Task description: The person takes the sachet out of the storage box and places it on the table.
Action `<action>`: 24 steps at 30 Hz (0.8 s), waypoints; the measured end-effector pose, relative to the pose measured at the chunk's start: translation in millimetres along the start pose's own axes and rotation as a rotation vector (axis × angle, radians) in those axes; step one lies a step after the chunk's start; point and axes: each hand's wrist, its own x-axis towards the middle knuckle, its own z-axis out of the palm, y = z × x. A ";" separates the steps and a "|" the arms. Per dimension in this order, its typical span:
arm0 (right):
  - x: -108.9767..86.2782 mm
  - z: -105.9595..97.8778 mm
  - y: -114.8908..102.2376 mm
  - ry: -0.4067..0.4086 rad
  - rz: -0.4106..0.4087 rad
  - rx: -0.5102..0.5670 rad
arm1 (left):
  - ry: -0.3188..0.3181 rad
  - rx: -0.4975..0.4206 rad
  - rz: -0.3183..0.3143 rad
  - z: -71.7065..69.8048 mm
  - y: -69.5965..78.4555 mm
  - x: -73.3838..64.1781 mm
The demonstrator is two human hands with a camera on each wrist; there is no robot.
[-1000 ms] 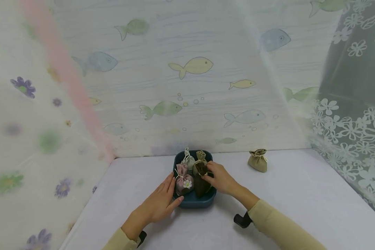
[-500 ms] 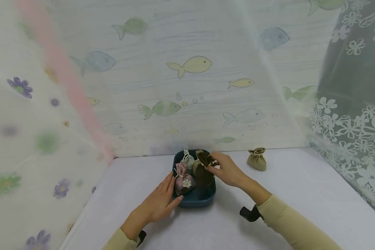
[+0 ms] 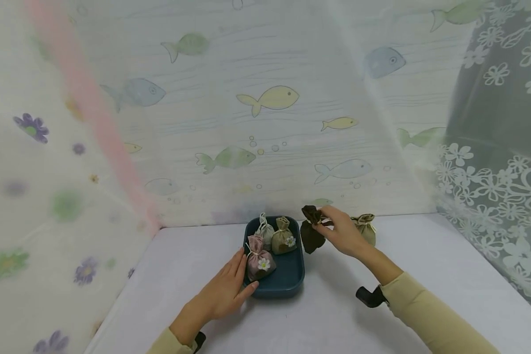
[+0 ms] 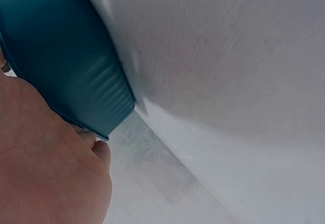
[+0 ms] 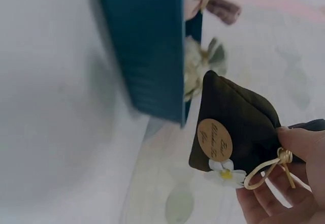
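While the left hand (image 3: 223,285) rests against the blue tray (image 3: 287,275), its fingers lie rather straight along the tray's side and its thumb stands apart at the near corner; it is not clamped on anything. Just to the right of this hand, inside the tray, sits a pink bag (image 3: 253,264) with a white flower (image 3: 264,264), and beyond the fingers are a pale grey bag (image 3: 266,233) and an olive bag (image 3: 282,242). Further right, outside the tray, the dark brown bag (image 3: 311,239) hangs from the right hand (image 3: 341,233), whose thumb and fingers pinch it at the tied neck. Whether its body touches the tray, I cannot tell well from these angles. Just beyond the right hand, and partly covered by it, a tan bag (image 3: 367,230) stands on the tabletop (image 3: 172,280).

As I judge it, the dark brown bag could slip or swing, because it is held only at the soft neck where the cord (image 5: 285,156) is tied. It could also knock the tan bag over, since this one stands close beyond the hand.

Under both hands, the tabletop is white. To the left of the left hand hangs a flowered cloth (image 3: 44,206), beyond both hands a cloth with fish (image 3: 223,118), and to the right of the right hand a curtain with white lace flowers (image 3: 491,184).
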 end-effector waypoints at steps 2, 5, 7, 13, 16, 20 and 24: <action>-0.6 -3.1 7.3 0.025 0.004 -0.011 | 0.000 0.000 0.000 0.0 -0.1 0.1; -0.9 -6.8 15.7 0.050 0.020 -0.037 | -0.004 0.004 -0.001 -0.5 -0.4 0.7; -0.8 -8.9 21.3 0.057 0.044 -0.053 | -0.005 0.004 -0.002 -1.1 -0.5 0.8; 0.2 -11.4 34.9 0.065 0.142 -0.143 | -0.003 0.010 -0.005 -1.8 -0.9 2.0; 0.5 -10.2 41.6 0.070 0.190 -0.179 | -0.003 0.006 -0.007 -1.9 -0.3 1.6; -0.5 -6.4 53.0 0.074 0.266 -0.212 | -0.003 0.002 -0.006 -1.4 0.4 0.7; -2.7 -1.6 63.7 0.080 0.305 -0.253 | -0.008 0.005 -0.005 0.4 0.3 0.3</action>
